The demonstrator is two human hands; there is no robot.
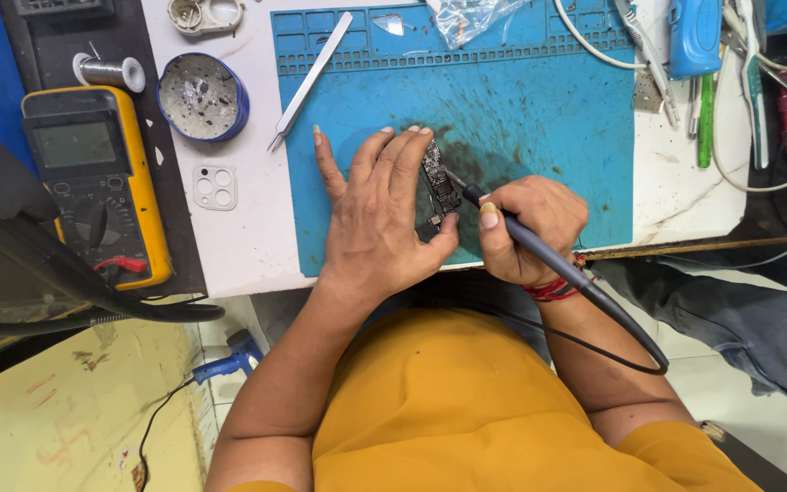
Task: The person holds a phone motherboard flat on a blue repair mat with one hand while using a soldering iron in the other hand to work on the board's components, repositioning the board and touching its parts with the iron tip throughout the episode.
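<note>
A small dark circuit board [440, 187] stands on edge on the blue work mat [539, 128]. My left hand [377, 214] grips it, fingers along its far side and thumb at its lower end. My right hand [526, 228] holds a dark soldering iron [539, 255] like a pen. The iron's tip touches the board's upper right side, and its cord loops back past my right wrist.
Metal tweezers [311, 77] lie at the mat's left edge. A round blue tin [202, 96], a solder spool [111, 71] and a yellow multimeter [97, 182] stand to the left. A white camera-lens frame [215, 187] lies near the mat. Tools and cables crowd the right side.
</note>
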